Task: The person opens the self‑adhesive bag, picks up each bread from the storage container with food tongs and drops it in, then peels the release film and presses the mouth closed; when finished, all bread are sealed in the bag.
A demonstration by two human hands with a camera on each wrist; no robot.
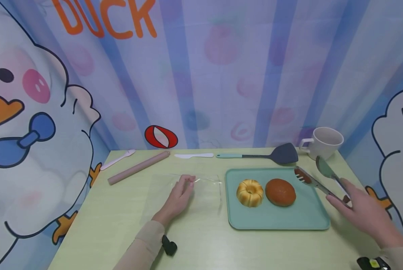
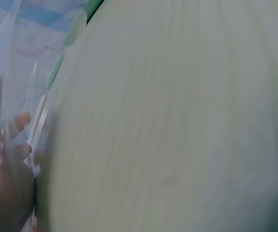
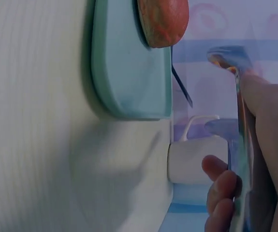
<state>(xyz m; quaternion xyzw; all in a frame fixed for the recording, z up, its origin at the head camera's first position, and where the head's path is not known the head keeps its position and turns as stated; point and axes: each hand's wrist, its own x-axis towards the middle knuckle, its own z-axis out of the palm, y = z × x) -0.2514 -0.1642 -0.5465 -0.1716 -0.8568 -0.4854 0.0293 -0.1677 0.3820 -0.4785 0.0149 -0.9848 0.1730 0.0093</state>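
My left hand (image 1: 177, 197) grips a clear plastic bag (image 1: 209, 195) by its edge, left of the green tray (image 1: 279, 222). In the left wrist view the thin film (image 2: 27, 29) spreads in front of the fingers. My right hand (image 1: 364, 212) holds metal tongs (image 1: 319, 186) with their two ends spread apart, over the tray's right side. Nothing lies between the tong ends. On the tray sit a golden, ridged, pumpkin-shaped bread (image 1: 250, 193) and, right beside it, a smooth brown bun (image 1: 280, 192). The bun also shows at the top of the right wrist view.
Along the table's back edge lie a pale spoon (image 1: 117, 159), a brownish-pink rolling pin (image 1: 138, 168), a white knife (image 1: 194, 155) and a dark spatula (image 1: 283, 153) with a mint handle. A white mug (image 1: 326, 142) stands at the back right corner. A printed curtain hangs behind.
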